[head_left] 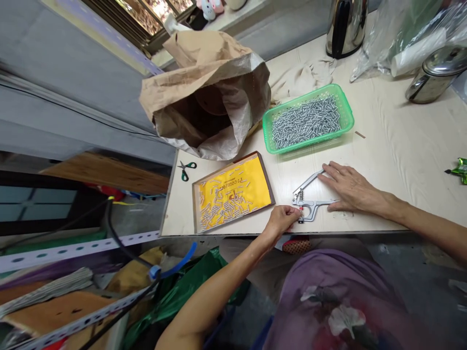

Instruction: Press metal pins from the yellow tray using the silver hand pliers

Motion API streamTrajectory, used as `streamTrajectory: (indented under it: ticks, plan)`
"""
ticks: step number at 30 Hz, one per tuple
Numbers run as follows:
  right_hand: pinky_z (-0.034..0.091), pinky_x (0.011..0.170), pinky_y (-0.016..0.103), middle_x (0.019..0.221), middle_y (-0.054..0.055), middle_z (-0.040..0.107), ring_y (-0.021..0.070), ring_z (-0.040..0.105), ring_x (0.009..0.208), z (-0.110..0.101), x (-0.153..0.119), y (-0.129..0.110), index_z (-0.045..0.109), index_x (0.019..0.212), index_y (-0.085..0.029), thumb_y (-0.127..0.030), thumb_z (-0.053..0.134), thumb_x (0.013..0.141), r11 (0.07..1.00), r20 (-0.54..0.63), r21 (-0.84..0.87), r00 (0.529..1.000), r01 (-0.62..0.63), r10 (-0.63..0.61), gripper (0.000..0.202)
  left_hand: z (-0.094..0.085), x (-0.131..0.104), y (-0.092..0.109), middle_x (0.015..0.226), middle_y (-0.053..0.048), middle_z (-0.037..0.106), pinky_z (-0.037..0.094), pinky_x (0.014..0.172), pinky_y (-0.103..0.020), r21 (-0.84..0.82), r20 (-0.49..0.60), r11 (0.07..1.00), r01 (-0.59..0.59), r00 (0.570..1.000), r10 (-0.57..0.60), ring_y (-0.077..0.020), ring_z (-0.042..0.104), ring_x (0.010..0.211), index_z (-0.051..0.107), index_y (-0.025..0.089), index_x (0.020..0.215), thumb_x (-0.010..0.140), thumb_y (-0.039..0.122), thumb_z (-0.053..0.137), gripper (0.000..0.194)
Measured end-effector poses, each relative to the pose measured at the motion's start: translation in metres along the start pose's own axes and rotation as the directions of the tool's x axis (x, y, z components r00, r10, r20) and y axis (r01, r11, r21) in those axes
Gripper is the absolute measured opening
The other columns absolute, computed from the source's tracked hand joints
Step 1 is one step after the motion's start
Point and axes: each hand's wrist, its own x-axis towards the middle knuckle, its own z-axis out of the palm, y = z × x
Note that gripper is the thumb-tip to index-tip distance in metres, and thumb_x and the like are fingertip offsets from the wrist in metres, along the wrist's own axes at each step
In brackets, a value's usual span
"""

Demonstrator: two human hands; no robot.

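A silver hand press tool (316, 206) lies on the table near its front edge, its two handles spread apart to the right. My left hand (282, 218) is pinched at the tool's jaw end, by a small red part; what the fingertips hold is too small to make out. Around the handle ends is my right hand (348, 187), thumb on the lower handle and fingers on the upper one. Left of the tool, a shallow tray (272, 194) with a yellow lining holds many small metal pieces. Behind, a green basket (346, 109) is filled with small springs.
A large paper sack (204, 58) stands open at the back left, with green-handled scissors (185, 170) in front of it. Toward the back right are a kettle (345, 29), a lidded metal cup (425, 82) and plastic bags (401, 36). A green wrapper (461, 170) lies far right.
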Motion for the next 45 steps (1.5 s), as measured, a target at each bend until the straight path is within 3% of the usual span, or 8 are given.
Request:
streamTrajectory:
  ticks: [8, 15, 25, 29, 31, 34, 40, 45]
  plan:
    - [0.044, 0.098, 0.052, 0.145, 0.019, 0.048, 0.0366, 0.041, 0.134, 0.005, 0.015, 0.003, 0.052, 0.135, -0.017, -0.041, 0.047, 0.095, 0.999, -0.015, 0.013, 0.999, -0.034, 0.034, 0.048, 0.001, 0.002, 0.000, 0.046, 0.008, 0.046, 0.031, 0.040, -0.016, 0.032, 0.001, 0.999, 0.037, 0.999, -0.037, -0.0044, 0.038, 0.039, 0.061, 0.013, 0.067, 0.076, 0.028, 0.071, 0.020]
    - [0.034, 0.105, 0.055, 0.149, 0.024, 0.041, 0.0411, 0.034, 0.137, 0.005, 0.011, 0.018, 0.034, 0.149, -0.013, -0.073, 0.062, 0.073, 0.998, 0.014, 0.031, 0.998, 0.057, -0.057, 0.101, 0.001, 0.001, -0.001, 0.045, 0.008, 0.046, 0.031, 0.039, -0.016, 0.028, 0.005, 0.999, 0.021, 1.000, -0.021, -0.0045, 0.038, 0.039, 0.062, 0.012, 0.067, 0.074, 0.029, 0.073, 0.021]
    - [0.035, 0.084, 0.041, 0.105, 0.017, 0.065, 0.0309, 0.053, 0.097, -0.018, 0.013, -0.004, 0.058, 0.116, -0.009, -0.052, 0.071, 0.074, 0.990, 0.072, -0.135, 0.997, 0.026, -0.017, 0.061, 0.003, -0.003, -0.003, 0.045, 0.006, 0.045, 0.036, 0.044, -0.020, 0.219, -0.074, 0.976, -0.016, 0.997, 0.033, -0.0080, 0.042, 0.041, 0.063, 0.013, 0.069, 0.082, 0.029, 0.065, 0.021]
    - [0.032, 0.081, 0.038, 0.099, 0.016, 0.064, 0.0280, 0.051, 0.092, -0.017, 0.007, -0.010, 0.061, 0.104, -0.009, -0.045, 0.071, 0.077, 0.988, 0.081, -0.149, 0.997, 0.029, -0.017, 0.045, 0.011, -0.010, -0.006, 0.076, -0.004, 0.065, 0.049, 0.067, -0.027, 0.607, -0.132, 0.713, -0.352, 0.839, 0.527, -0.0169, 0.062, 0.073, 0.067, 0.015, 0.078, 0.087, 0.027, 0.062, 0.016]
    - [0.031, 0.080, 0.038, 0.099, 0.016, 0.063, 0.0279, 0.051, 0.091, -0.015, 0.006, -0.011, 0.062, 0.101, -0.009, -0.043, 0.069, 0.080, 0.989, 0.086, -0.144, 0.996, 0.033, -0.021, 0.041, 0.019, -0.007, -0.001, 0.099, -0.009, 0.068, 0.051, 0.081, -0.034, 0.734, -0.009, 0.476, -0.484, 0.695, 0.719, -0.0221, 0.062, 0.093, 0.067, 0.016, 0.097, 0.088, 0.026, 0.063, 0.015]
    - [0.032, 0.079, 0.038, 0.099, 0.016, 0.063, 0.0284, 0.051, 0.092, -0.012, 0.004, -0.012, 0.062, 0.104, -0.009, -0.040, 0.068, 0.082, 0.990, 0.083, -0.136, 0.996, 0.024, -0.013, 0.039, 0.032, 0.008, 0.014, 0.126, -0.015, 0.060, 0.050, 0.094, -0.042, 0.803, 0.216, 0.203, -0.560, 0.591, 0.778, -0.0283, 0.056, 0.114, 0.055, 0.015, 0.124, 0.086, 0.027, 0.067, 0.042]
    - [0.038, 0.075, 0.035, 0.106, 0.017, 0.063, 0.0291, 0.052, 0.094, -0.017, 0.000, -0.012, 0.059, 0.116, -0.006, -0.040, 0.077, 0.075, 0.994, 0.078, -0.101, 0.996, -0.036, 0.044, 0.056, 0.034, 0.033, 0.041, 0.125, -0.015, 0.056, 0.049, 0.093, -0.043, 0.794, 0.413, 0.082, -0.603, 0.633, 0.655, -0.0286, 0.054, 0.110, 0.041, 0.013, 0.134, 0.084, 0.029, 0.068, 0.059]
    - [0.037, 0.072, 0.034, 0.093, 0.012, 0.063, 0.0261, 0.052, 0.086, -0.012, -0.005, -0.015, 0.064, 0.099, -0.012, -0.031, 0.071, 0.083, 0.994, 0.052, -0.105, 0.998, -0.022, 0.027, 0.026, 0.034, 0.030, 0.043, 0.112, -0.013, 0.059, 0.048, 0.086, -0.041, 0.785, 0.443, 0.082, -0.614, 0.649, 0.618, -0.0281, 0.053, 0.104, 0.052, 0.013, 0.120, 0.089, 0.030, 0.063, 0.038]
